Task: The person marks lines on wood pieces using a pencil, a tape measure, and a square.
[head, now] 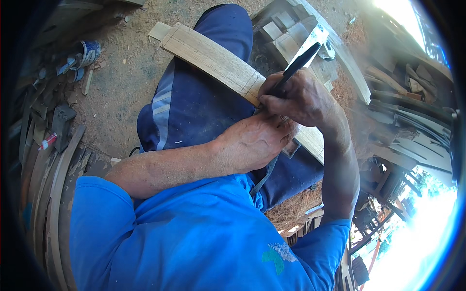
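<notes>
A long wooden board [214,56] lies slantwise across my thighs, with a narrower tenon-like end at upper left and pencil-like lines across it. My right hand [296,96] is closed around a black pen or marker [300,60], its upper end pointing up and right; the tip is hidden by the fingers. Just below, my left hand [260,138] presses over the board and grips something against it, perhaps a marking tool; the fingers partly hide it. A small metal-edged piece [291,147] shows under the left hand.
Cut wooden blocks [285,40] and a long curved wooden strip [349,69] lie beyond the right hand, beside a pale flat blade [316,36]. At left are a blue-and-white tub [89,54], a small red-and-white bottle [48,141] and curved wooden strips [58,189]. Sawdust covers the ground.
</notes>
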Demonstrator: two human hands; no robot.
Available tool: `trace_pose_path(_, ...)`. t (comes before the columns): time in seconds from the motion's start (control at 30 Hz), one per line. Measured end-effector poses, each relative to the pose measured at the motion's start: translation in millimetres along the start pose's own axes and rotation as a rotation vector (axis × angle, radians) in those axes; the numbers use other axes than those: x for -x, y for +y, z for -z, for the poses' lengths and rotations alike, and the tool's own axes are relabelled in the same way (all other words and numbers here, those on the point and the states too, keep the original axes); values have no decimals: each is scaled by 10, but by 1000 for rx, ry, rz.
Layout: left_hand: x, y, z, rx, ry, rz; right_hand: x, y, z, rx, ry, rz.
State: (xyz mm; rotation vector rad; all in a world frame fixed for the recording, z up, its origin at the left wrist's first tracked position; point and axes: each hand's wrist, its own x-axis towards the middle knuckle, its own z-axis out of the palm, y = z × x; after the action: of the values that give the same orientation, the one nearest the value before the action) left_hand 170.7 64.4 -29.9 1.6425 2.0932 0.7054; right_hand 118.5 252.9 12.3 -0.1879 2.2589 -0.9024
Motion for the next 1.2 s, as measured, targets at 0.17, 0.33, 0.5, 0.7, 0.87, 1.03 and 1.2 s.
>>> trace_pose_path(0.17,-16,-35,30,-111,145,-67,-12,14,44,34,117,79)
trace_pose_path(0.33,14,-24,-26,-21,125,-29,-38,56,-9,105,92,148)
trace_pose_path(0.5,36,-13,-1,32,100,-39,-77,70,-50,146,137,275)
trace_pose_path(0.7,-34,-46,112,-125,166,-169,-107,161,-98,77,189,158)
trace_pose_path(0.87,-44,-76,40,-23,-137,-69,-99,180,-53,135,147,324)
trace_pose_path(1.03,-45,-65,141,-151,38,-180,107,184,-1,189,337,328)
trace_pose_path(1.2,-73,-69,223,-213,-127,-141,810,191,-331,87,648,335)
